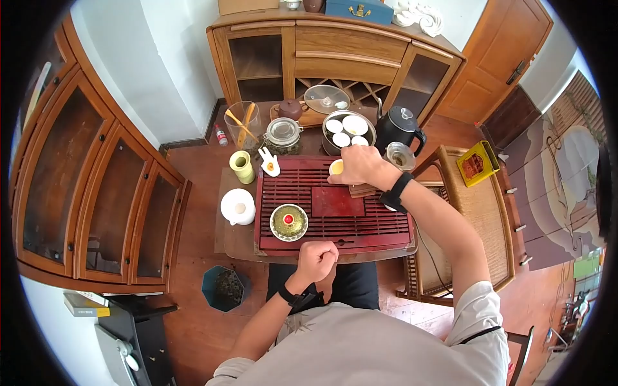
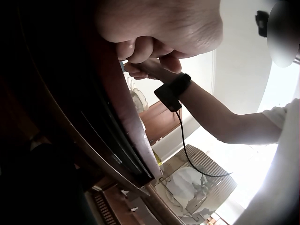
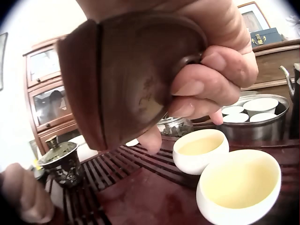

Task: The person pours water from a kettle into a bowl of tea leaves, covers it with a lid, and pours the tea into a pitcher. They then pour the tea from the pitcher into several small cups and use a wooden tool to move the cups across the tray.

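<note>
My right hand (image 1: 360, 164) is over the back right of the red slatted tea tray (image 1: 380, 226). In the right wrist view its fingers (image 3: 194, 84) grip a dark brown, rounded vessel (image 3: 133, 79), tilted on its side. Beside it are two white cups (image 3: 201, 149) of pale yellow liquid; one cup (image 1: 337, 167) shows partly in the head view. My left hand (image 1: 317, 260) is curled in a fist by the tray's front edge, with nothing visible in it. A lidded, patterned bowl (image 1: 289, 222) with a red knob sits on the tray's left part.
Behind the tray stand a glass jar (image 1: 283, 134), a metal pot (image 1: 349, 127) of white cups and a black kettle (image 1: 400, 128). A white pot (image 1: 238, 207) and a green vase (image 1: 242, 166) are at the left. A bin (image 1: 224, 289) stands on the floor.
</note>
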A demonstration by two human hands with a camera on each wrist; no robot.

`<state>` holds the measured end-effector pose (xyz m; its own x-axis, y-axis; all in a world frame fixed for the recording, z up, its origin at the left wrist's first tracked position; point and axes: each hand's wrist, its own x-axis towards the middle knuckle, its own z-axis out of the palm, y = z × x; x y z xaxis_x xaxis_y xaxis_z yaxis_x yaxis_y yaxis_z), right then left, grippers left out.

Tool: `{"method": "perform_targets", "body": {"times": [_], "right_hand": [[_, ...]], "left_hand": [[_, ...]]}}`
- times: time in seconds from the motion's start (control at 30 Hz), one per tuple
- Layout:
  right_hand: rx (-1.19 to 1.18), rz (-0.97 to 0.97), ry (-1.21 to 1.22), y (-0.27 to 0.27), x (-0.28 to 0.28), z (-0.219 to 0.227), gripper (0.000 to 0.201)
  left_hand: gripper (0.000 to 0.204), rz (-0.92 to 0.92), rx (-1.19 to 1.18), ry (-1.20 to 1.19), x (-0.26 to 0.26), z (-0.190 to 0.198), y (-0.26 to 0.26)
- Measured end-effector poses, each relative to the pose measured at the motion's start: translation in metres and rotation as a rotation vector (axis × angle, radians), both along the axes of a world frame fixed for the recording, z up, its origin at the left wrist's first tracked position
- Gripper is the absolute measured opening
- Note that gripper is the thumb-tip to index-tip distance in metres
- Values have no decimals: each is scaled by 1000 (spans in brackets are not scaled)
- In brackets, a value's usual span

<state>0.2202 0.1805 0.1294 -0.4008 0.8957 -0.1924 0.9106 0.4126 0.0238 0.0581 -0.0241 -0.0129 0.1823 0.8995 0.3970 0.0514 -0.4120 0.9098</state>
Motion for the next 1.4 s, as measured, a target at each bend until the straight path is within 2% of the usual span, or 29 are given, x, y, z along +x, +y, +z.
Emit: {"method": "perform_targets", "body": {"times": [0.37, 0.8, 1.17, 1.4], "right_hand": [[-2, 23, -78, 4, -2, -15, 55], [-7, 49, -63, 0, -11, -12, 56], [-45, 183, -73, -13, -52, -11, 60], [-41, 282, 7, -15, -65, -14, 59]], "left_hand": [[15, 0, -6, -25, 0, 1, -1], [18, 13, 14, -3, 1, 0, 0], [18, 9, 8, -15, 1, -1, 0], [18, -2, 7, -29, 1, -2, 0]]}}
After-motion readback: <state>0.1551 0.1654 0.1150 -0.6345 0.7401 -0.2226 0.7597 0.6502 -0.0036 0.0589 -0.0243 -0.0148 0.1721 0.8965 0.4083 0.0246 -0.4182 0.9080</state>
